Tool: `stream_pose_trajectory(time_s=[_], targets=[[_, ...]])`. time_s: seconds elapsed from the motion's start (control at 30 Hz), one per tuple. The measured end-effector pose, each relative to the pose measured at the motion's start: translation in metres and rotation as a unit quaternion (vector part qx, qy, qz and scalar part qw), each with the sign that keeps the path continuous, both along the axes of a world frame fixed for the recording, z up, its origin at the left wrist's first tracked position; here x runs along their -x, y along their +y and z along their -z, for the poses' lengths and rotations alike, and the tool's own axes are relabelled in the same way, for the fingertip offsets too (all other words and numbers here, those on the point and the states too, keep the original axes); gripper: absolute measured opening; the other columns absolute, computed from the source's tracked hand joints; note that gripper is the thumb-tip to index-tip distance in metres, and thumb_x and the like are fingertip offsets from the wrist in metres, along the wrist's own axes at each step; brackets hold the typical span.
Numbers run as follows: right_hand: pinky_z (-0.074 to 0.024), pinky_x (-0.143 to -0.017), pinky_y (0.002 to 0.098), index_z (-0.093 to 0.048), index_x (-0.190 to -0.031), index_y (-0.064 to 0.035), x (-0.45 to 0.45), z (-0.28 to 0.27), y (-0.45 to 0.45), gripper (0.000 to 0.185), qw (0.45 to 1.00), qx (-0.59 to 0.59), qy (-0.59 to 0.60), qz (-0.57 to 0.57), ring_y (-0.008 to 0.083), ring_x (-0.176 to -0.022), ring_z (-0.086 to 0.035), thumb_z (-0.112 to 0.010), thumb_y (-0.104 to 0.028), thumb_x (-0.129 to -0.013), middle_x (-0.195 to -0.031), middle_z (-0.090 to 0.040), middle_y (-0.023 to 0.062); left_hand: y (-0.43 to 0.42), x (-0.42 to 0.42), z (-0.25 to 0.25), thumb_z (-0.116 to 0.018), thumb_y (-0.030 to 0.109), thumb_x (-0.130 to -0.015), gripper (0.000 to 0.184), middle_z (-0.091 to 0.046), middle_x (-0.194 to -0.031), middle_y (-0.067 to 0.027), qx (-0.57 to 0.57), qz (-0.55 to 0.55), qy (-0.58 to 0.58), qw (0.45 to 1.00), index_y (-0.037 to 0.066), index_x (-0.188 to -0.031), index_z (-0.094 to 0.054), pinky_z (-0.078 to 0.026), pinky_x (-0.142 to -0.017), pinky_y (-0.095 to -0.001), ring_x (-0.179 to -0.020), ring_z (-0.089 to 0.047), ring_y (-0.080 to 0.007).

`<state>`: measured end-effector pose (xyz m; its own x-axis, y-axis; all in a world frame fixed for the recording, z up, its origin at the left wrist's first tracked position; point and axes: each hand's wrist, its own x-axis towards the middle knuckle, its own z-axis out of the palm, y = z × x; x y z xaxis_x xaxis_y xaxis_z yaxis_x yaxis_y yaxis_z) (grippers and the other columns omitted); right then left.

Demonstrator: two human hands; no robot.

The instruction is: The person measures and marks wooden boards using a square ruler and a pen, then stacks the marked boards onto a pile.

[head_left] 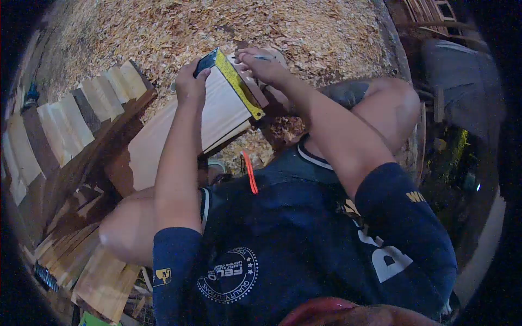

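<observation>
A pale wooden board [217, 111] lies slanting in front of me between my knees. Across its far end rests a try square with a yellow blade [236, 84] and a dark stock [205, 58]. My left hand [190, 81] is closed around the stock, its thumb pressing the near side. Beside the blade's far end, my right hand [263, 65] has its fingers bent together with a thin pencil-like stick [265, 57] among them. The stick's tip is hard to make out.
Wood shavings [304, 27] cover the ground ahead. At the left stand several wood pieces in a row [65, 127] on a dark beam. More planks [103, 282] lie at lower left. An orange cord [250, 173] hangs over my shirt.
</observation>
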<state>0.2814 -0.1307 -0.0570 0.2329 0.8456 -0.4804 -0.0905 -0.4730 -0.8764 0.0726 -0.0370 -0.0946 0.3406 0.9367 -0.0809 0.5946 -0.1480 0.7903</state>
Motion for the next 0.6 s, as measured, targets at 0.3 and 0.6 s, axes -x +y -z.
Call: stream_pose_trajectory(time_s=[0.3, 0.6], targets=[[-0.0509, -0.081, 0.0306, -0.062, -0.118, -0.0019, 0.005, 0.030, 0.011, 0.039, 0.984, -0.088, -0.099, -0.122, 0.0148, -0.095, -0.059, -0.046, -0.034, -0.102, -0.106, -0.065, 0.0063, 0.003, 0.005, 0.003, -0.080, 0.022, -0.078, 0.050, -0.066, -0.107, -0.0175, -0.030, 0.019, 0.041, 0.999, 0.007, -0.124, -0.066, -0.049, -0.092, -0.0400, -0.102, -0.063, -0.0335], [-0.0519, -0.083, 0.0376, -0.067, -0.119, -0.0036, -0.004, -0.008, -0.081, 0.035, 0.968, 0.097, -0.120, -0.195, 0.0229, -0.093, -0.065, -0.051, -0.028, -0.099, -0.101, -0.070, 0.0098, 0.002, 0.006, 0.003, -0.079, 0.023, -0.079, 0.046, -0.065, -0.104, -0.0171, -0.045, 0.009, 0.036, 0.998, 0.009, -0.122, -0.067, -0.051, -0.087, -0.0407, -0.096, -0.065, -0.0337]])
